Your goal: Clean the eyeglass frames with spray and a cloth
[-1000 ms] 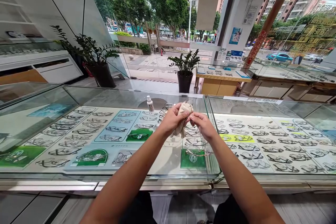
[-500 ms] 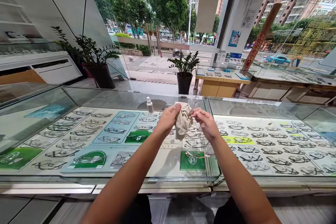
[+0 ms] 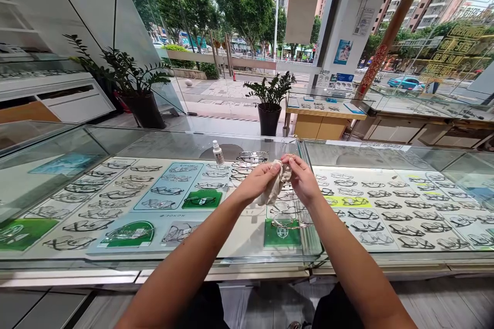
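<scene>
Above the glass display case, my left hand (image 3: 258, 183) is closed on a crumpled beige cloth (image 3: 272, 190), which hangs below the fingers. My right hand (image 3: 303, 179) is pinched at the cloth's right side, on a small thin item that looks like part of a pair of glasses; the fingers and cloth hide most of it. Both hands are close together. A small white spray bottle (image 3: 218, 153) stands on the glass to the left of them. Under the hands, a row of glasses (image 3: 247, 164) is partly covered from view.
The glass case (image 3: 247, 262) holds several rows of glasses and green cards, such as one green card (image 3: 282, 234) near the front. A second case (image 3: 386, 262) adjoins on the right. Beyond stand potted plants (image 3: 269, 118) and a wooden table (image 3: 324, 126) by the window.
My left hand has moved right and slightly down with the cloth, closer to my right hand. The cloth is now bunched against my right fingers. The view has shifted slightly.
</scene>
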{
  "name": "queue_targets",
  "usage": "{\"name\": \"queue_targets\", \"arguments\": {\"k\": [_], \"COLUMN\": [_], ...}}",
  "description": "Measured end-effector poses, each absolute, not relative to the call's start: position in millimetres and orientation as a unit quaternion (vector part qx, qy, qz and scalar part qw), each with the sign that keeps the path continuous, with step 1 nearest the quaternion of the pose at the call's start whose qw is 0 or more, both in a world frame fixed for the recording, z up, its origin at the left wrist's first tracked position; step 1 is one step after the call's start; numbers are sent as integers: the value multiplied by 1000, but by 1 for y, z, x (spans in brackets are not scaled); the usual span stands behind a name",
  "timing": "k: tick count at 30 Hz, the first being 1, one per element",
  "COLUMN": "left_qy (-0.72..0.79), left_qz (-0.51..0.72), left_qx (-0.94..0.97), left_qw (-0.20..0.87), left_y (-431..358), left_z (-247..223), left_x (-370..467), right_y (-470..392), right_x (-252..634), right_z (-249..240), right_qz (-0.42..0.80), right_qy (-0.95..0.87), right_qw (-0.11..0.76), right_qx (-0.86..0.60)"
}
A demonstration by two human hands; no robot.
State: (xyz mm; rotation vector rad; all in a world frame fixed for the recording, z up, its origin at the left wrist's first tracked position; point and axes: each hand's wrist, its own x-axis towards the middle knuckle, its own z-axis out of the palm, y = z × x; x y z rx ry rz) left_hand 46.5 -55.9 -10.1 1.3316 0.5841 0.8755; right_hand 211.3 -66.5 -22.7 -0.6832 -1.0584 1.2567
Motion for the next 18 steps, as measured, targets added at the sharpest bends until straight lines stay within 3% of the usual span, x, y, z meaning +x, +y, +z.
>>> {"name": "queue_targets", "arguments": {"k": [9, 18], "left_qy": [252, 256], "left_qz": [438, 447], "left_qx": [558, 548], "left_qw": [659, 659], "left_y": [-54, -55], "left_z": [-14, -14], "left_x": [52, 54], "right_y": [-68, -66], "right_x": [204, 204], "right_z": [-27, -29], "right_qz": [567, 504], "right_qy": [-448, -487], "right_qw": [621, 636], "right_qx": [-302, -323]}}
